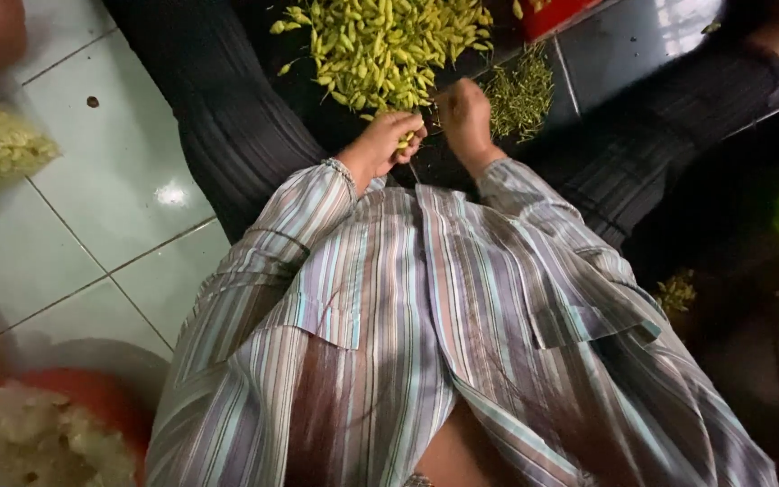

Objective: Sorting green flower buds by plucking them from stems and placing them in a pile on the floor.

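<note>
Pale glossy floor tiles (110, 180) with dark grout lines catch a small glare of overhead light.

A heap of yellow-green flower buds (385, 45) lies on a dark cloth (335, 126) spread over the person's lap. Just below the heap, the left hand (388, 144) pinches a few buds between its fingertips, fingers curled closed. The right hand (464, 117) is beside it, closed in a loose fist, with a thin thread or needle hanging between the two hands. Right of the heap lies a smaller pile of green stems (521, 92). Striped shirt sleeves (308, 225) cover both forearms. Left of the heap is pale tiled floor (110, 171).
</note>
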